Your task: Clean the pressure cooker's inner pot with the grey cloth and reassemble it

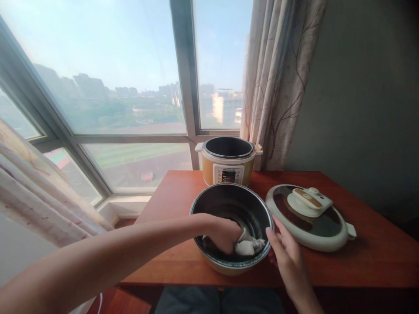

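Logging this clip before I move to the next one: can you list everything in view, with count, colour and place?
table: one, reddish-brown wood, under everything, against the window
inner pot: one, dark inside with a pale outside, front middle of the table
cloth: one, white, crumpled inside the inner pot at its near side
cooker: one, yellow and white with a control panel, open, at the back of the table by the window
lid: one, white rim with dark top and white handle, lying flat on the table right of the inner pot
curtains: two, pale with a branch pattern, at either side of the window
left hand: one, inside the inner pot, grip closed on the cloth
right hand: one, fingers against the inner pot's right rim
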`<state>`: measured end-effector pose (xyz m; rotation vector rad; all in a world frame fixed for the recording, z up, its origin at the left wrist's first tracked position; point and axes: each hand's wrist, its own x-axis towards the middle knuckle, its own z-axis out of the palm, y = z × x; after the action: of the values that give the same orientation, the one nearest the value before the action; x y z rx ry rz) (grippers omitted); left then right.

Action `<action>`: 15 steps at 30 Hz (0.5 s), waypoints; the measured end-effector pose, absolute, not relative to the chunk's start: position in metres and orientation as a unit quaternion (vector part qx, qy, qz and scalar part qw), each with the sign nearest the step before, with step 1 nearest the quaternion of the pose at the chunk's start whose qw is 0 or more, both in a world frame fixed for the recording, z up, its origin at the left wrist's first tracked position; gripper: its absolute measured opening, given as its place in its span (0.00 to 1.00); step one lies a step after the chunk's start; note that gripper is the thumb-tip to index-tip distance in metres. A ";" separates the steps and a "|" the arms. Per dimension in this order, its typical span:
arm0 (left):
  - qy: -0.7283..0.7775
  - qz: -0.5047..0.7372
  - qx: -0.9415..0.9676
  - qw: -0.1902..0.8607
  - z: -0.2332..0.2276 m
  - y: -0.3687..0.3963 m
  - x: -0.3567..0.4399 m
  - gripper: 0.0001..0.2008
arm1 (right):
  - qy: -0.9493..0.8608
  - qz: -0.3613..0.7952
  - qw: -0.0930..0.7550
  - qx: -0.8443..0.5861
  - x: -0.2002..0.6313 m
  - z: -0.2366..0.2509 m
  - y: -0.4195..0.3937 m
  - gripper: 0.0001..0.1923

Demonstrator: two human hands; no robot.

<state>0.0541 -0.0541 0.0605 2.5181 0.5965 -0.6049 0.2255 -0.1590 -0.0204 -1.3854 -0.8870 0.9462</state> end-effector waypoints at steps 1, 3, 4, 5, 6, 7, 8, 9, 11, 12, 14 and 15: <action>0.212 -0.230 0.916 0.250 0.059 -0.055 0.057 0.08 | -0.384 0.389 0.593 -0.591 0.223 -0.021 -0.159 0.39; 0.223 -0.219 0.904 0.292 0.055 -0.057 0.063 0.08 | -0.387 0.355 0.616 -0.587 0.220 -0.023 -0.156 0.35; 0.244 -0.196 0.894 0.320 0.053 -0.058 0.067 0.08 | -0.385 0.344 0.624 -0.587 0.220 -0.025 -0.154 0.34; 0.274 -0.166 0.880 0.351 0.050 -0.058 0.071 0.09 | -0.380 0.339 0.628 -0.588 0.221 -0.026 -0.151 0.33; 0.310 -0.128 0.860 0.385 0.047 -0.059 0.076 0.09 | -0.373 0.336 0.631 -0.591 0.222 -0.028 -0.148 0.33; 0.350 -0.082 0.831 0.424 0.045 -0.059 0.081 0.10 | -0.366 0.334 0.635 -0.593 0.222 -0.029 -0.145 0.33; 0.392 -0.030 0.794 0.464 0.042 -0.059 0.086 0.12 | -0.361 0.333 0.638 -0.594 0.223 -0.031 -0.143 0.33; 0.432 0.027 0.751 0.498 0.040 -0.058 0.091 0.13 | -0.357 0.331 0.641 -0.593 0.223 -0.031 -0.142 0.33; 0.495 0.131 0.670 0.537 0.037 -0.056 0.100 0.14 | -0.358 0.329 0.645 -0.589 0.224 -0.032 -0.139 0.33; 0.515 0.169 0.643 0.541 0.036 -0.054 0.104 0.14 | -0.360 0.330 0.646 -0.586 0.224 -0.032 -0.137 0.33; 0.531 0.203 0.627 0.533 0.034 -0.050 0.108 0.15 | -0.367 0.331 0.649 -0.579 0.225 -0.032 -0.132 0.32; 0.526 0.201 0.640 0.524 0.033 -0.048 0.109 0.15 | -0.369 0.333 0.651 -0.574 0.226 -0.032 -0.129 0.31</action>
<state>0.1088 -0.0478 0.0326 1.5316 1.2583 0.4800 0.2259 -0.1288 -0.0323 -1.3023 -0.8386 0.7551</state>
